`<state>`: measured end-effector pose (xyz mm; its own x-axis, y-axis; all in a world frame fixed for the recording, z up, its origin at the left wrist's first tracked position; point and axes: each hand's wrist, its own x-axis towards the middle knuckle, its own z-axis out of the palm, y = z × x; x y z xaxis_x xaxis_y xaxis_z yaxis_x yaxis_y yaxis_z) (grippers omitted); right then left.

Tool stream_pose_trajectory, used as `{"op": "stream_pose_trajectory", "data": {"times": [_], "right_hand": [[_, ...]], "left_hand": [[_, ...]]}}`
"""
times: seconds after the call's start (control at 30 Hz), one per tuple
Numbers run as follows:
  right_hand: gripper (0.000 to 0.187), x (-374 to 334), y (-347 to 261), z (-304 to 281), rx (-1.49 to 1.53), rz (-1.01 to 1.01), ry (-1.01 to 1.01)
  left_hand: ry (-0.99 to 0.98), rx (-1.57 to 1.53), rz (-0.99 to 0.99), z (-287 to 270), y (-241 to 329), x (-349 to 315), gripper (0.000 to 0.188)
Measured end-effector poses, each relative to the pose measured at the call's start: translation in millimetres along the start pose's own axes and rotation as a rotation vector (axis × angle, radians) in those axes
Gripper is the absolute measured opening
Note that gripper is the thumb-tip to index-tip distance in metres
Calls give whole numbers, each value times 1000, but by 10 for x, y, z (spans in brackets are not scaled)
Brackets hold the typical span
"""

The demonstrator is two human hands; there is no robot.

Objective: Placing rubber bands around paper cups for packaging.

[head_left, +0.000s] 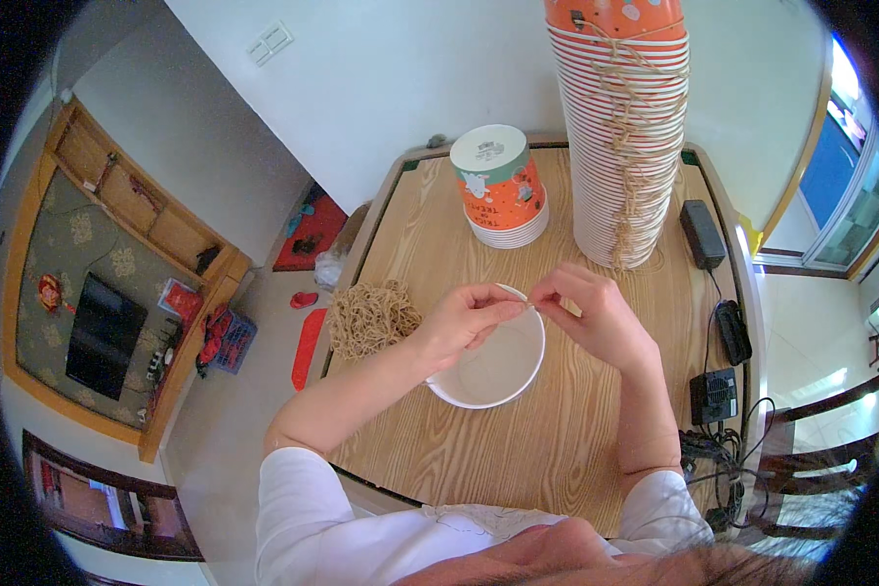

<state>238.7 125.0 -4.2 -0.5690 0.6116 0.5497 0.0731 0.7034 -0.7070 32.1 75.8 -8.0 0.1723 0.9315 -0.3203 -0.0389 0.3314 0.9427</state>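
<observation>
A white-lined paper bucket (488, 366) stands on the table in front of me, its open top facing up. At its far rim, my left hand (474, 317) and my right hand (586, 303) meet, both closed in a pinch. Between the fingertips is a small tan bit that looks like twine; the fingers hide most of it. Left of the bucket lies a loose heap of tan twine (371, 320). A tall stack of nested buckets (596, 146), orange and white-rimmed, rises at the back right with twine loops down its side.
A short stack of upside-down orange and green buckets (503, 186) stands at the back of the wooden table (410, 439). Black power adapters (701, 234) and tangled cables (713, 459) line the right edge. A white wall (400, 78) is behind; dark chairs (830, 459) stand at right.
</observation>
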Motion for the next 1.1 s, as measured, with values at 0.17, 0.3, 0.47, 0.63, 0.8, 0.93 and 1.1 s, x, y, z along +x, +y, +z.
{"op": "stream_pose_trajectory", "data": {"times": [0.17,0.3,0.47,0.63,0.8,0.93,1.1], "right_hand": [[13,20,-20,43,-36,-53,66],[14,16,33,74,-8,-12,13],[12,24,103,70,-60,-27,-29],[9,35,80,107,-28,30,-45],[9,29,121,122,-12,12,-60],[8,38,124,124,-65,-45,-80],[8,9,167,140,-133,-24,-81]], "left_hand": [[32,-83,4,-83,-58,15,15],[21,-84,15,-60,-55,17,15],[31,-45,1,-33,-42,16,15],[51,-12,13,-53,-73,29,16],[25,-109,-23,-67,-74,43,14],[-32,-160,-33,-118,-128,56,13],[48,-13,23,-37,-89,48,12]]}}
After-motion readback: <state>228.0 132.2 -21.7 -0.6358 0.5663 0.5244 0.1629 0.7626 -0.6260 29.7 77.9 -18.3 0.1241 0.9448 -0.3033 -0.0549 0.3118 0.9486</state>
